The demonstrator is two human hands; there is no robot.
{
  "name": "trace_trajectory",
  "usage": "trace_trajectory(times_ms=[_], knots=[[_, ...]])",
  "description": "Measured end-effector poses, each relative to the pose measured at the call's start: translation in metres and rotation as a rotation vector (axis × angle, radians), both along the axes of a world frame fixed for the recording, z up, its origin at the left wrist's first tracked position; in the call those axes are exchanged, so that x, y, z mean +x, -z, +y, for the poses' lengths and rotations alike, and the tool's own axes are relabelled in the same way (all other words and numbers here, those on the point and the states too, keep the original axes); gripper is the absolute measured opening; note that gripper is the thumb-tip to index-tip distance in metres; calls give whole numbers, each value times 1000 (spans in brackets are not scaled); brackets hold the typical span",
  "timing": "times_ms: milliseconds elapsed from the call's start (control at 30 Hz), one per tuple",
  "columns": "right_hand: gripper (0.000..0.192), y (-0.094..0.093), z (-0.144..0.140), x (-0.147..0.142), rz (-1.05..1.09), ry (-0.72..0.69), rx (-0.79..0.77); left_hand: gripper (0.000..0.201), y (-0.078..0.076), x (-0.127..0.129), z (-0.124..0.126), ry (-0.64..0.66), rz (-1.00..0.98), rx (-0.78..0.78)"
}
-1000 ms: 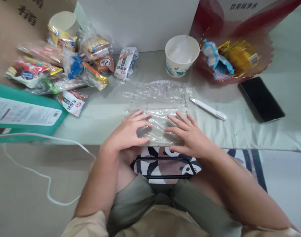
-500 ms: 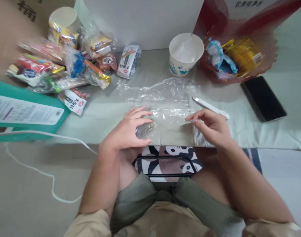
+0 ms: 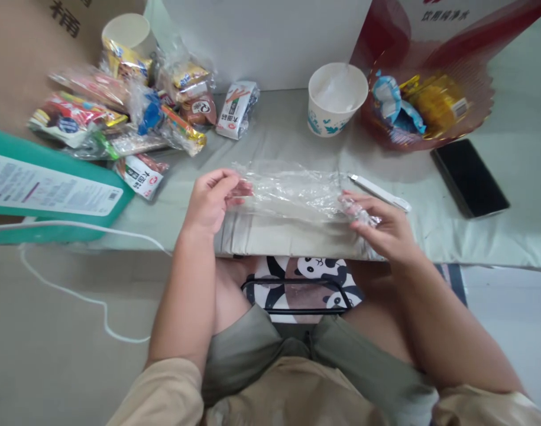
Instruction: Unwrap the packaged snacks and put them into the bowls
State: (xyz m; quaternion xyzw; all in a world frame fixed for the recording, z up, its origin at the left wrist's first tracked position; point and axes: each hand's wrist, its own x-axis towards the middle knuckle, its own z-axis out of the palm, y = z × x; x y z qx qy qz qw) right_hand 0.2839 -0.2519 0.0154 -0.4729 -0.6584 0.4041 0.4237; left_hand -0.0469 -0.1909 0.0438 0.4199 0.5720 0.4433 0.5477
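Note:
A clear plastic bag (image 3: 292, 192) stretches crumpled between my two hands over the cloth-covered table. My left hand (image 3: 212, 198) pinches its left end, thumb on top and fingers curled beneath. At the other end, my right hand (image 3: 381, 222) grips a bunched part of the plastic between thumb and fingers. Just beyond my right fingers lies a white utility knife (image 3: 380, 193), untouched. Behind the bag stands a paper cup (image 3: 336, 100) with clear plastic inside it.
Wrapped snacks (image 3: 114, 112) are heaped at the back left, beside a green jug (image 3: 52, 195) with a white cable (image 3: 106, 228). A pinkish glass bowl (image 3: 480, 112) holding packets and a black phone (image 3: 469, 177) are on the right. Boxes (image 3: 270, 41) line the back.
My left hand has moved up and left and closed on the bag's end. The plastic is drawn into a narrower band, and more of it is gathered in my right hand.

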Motion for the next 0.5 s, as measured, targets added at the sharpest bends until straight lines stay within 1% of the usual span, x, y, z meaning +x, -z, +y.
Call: trace_trajectory(times_ms=[33, 100, 133, 167, 200, 267, 300, 333, 400, 500], knots=[[25, 3, 1, -5, 32, 97, -18, 27, 1, -2, 1, 42, -18, -6], [31, 8, 4, -13, 112, 282, -85, 46, 2, -6, 0, 186, -39, -36], [31, 10, 6, -16, 154, 353, -128, 55, 3, -7, -1, 258, -37, -62], [31, 12, 8, -18, 190, 405, -169, 59, 4, -7, -2, 312, -23, -91], [29, 12, 10, -20, 215, 441, -205, 58, 5, -7, -3, 336, 0, -116], [18, 11, 13, -22, 197, 494, -255, 40, 6, -3, -3, 301, 57, -144], [12, 9, 14, -23, 157, 519, -270, 30, 7, -1, -2, 260, 86, -149], [11, 6, 14, -23, 108, 536, -282, 22, 7, 1, -2, 219, 111, -152], [23, 0, 11, -25, -9, 540, -318, 15, 7, 4, 0, 156, 158, -158], [38, -10, 4, -28, -221, 482, -377, 11, 6, 3, 1, 122, 274, -134]])
